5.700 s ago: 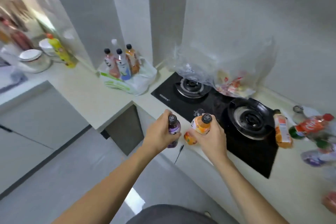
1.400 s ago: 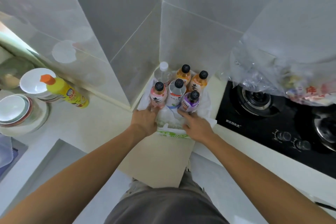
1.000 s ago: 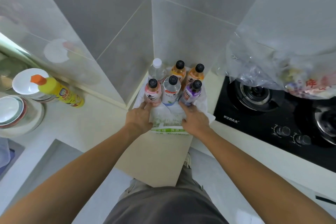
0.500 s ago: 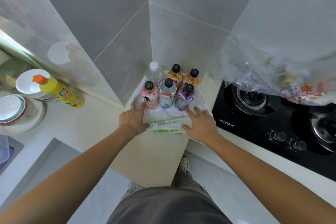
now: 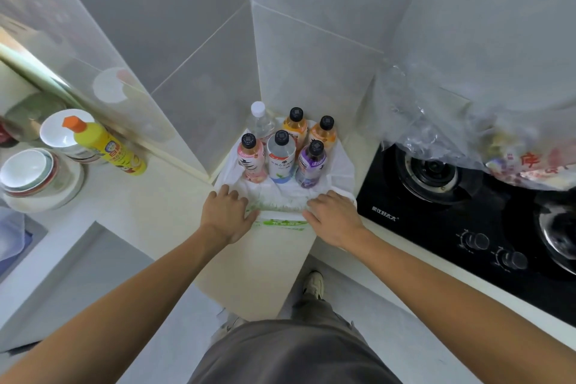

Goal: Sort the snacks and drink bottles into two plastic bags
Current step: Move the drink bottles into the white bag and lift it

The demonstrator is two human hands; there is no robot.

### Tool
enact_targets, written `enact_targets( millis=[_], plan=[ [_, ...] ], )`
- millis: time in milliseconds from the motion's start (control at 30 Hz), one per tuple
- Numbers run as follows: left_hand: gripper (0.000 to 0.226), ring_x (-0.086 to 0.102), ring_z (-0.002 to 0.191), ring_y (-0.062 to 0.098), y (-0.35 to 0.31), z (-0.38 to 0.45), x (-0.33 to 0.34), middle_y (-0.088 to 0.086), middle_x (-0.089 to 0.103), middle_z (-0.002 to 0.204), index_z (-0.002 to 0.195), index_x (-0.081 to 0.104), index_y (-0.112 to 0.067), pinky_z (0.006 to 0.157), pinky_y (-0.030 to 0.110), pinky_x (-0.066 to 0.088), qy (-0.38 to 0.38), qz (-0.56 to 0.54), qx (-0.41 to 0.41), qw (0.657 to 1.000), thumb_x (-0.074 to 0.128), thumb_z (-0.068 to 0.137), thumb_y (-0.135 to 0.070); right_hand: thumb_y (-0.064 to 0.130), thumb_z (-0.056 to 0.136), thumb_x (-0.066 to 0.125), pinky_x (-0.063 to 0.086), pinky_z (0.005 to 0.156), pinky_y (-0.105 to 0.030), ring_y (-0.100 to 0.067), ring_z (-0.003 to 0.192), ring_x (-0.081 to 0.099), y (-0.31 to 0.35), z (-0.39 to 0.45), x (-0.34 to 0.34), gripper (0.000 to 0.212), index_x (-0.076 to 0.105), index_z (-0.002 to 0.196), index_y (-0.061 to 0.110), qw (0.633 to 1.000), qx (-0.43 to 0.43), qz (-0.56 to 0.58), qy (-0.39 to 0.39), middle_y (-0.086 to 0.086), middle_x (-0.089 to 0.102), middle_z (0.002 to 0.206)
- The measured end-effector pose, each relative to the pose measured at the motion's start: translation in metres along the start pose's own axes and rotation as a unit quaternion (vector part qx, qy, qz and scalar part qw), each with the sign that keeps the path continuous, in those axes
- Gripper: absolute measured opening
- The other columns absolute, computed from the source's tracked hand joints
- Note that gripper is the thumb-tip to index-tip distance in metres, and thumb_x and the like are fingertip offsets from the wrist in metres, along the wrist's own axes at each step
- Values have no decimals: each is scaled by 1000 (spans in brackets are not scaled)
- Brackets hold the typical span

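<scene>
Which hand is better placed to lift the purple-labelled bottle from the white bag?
The right hand: it rests on the white bag just below the purple-labelled bottle. The left hand lies below the pink one.

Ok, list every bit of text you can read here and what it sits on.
Hob: white brand lettering on the front edge, too small to read.
White bag: green print, blurred.
Yellow bottle: label unreadable.
Six drink bottles: labels too small.
Clear bag: red characters on a snack inside, unclear.
</scene>
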State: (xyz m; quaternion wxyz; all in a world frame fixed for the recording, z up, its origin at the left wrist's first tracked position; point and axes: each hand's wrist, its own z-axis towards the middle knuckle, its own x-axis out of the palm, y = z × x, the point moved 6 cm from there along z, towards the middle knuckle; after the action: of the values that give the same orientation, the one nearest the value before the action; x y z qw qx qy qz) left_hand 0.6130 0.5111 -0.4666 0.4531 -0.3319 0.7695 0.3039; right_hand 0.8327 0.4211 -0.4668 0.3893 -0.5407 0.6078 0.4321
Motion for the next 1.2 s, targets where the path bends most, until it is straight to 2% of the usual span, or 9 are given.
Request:
enact_targets(
  millis=[133,233,300,433,667,867,967,1067,1200],
  plan=[
    [58,46,118,25,-1,-11,-12,1,62,125,133,59,-26,91,39,43,-69,-23,-18,997,26,99,-60,53,99,20,43,103,-40,-28,121,53,6,-4,-8,64,62,133,17,998,-38,34,-33,-6,64,130],
    [72,47,121,27,-7,-25,-21,2,60,133,136,57,-26,93,41,44,-95,-37,-16,995,11,94,-62,48,105,34,42,109,-41,-28,129,52,11,-12,-15,54,54,145,17,996,-56,60,-44,-6,59,142],
    [76,46,130,29,-12,-35,-30,6,55,146,145,52,-27,100,44,43,-116,-49,-6,992,11,94,-64,47,106,39,41,111,-41,-28,131,51,14,-21,-20,53,52,148,17,995,-57,59,-65,-6,58,144],
    [80,35,146,29,-17,-48,-45,6,36,163,161,27,-31,114,46,35,-133,-65,17,989,6,94,-69,55,101,30,39,111,-40,-27,130,51,21,-50,-36,65,50,150,18,991,-19,64,-115,-6,58,143],
    [76,25,153,31,-34,-78,-71,6,31,165,159,29,-30,120,50,28,-175,-88,85,977,12,97,-70,56,102,33,33,121,-51,-35,142,44,26,-115,-53,67,50,151,13,975,103,64,-188,-16,49,154],
    [76,32,147,28,-103,-114,-102,7,40,160,160,30,-27,117,49,30,-210,-69,173,960,12,97,-67,61,100,26,25,124,-51,-33,151,31,8,-205,-49,73,37,159,20,950,215,85,-209,-12,33,165],
    [76,32,149,30,-149,-130,-119,9,38,162,160,30,-28,117,49,30,-218,-77,219,948,14,97,-68,60,103,32,17,127,-49,-30,155,20,-8,-253,-48,68,28,162,26,935,262,92,-219,-8,22,170],
    [76,32,150,31,-204,-147,-137,9,39,162,160,31,-28,118,50,29,-234,-76,265,932,17,98,-68,58,104,38,16,127,-49,-29,156,20,-33,-302,-44,68,29,162,25,917,302,99,-241,-8,23,170],
    [76,33,149,29,-294,-168,-156,9,39,162,160,32,-27,117,49,31,-245,-59,318,914,17,98,-69,64,99,28,21,125,-51,-30,154,25,-79,-372,-32,73,32,160,25,894,354,102,-254,-9,28,168]
  ],
)
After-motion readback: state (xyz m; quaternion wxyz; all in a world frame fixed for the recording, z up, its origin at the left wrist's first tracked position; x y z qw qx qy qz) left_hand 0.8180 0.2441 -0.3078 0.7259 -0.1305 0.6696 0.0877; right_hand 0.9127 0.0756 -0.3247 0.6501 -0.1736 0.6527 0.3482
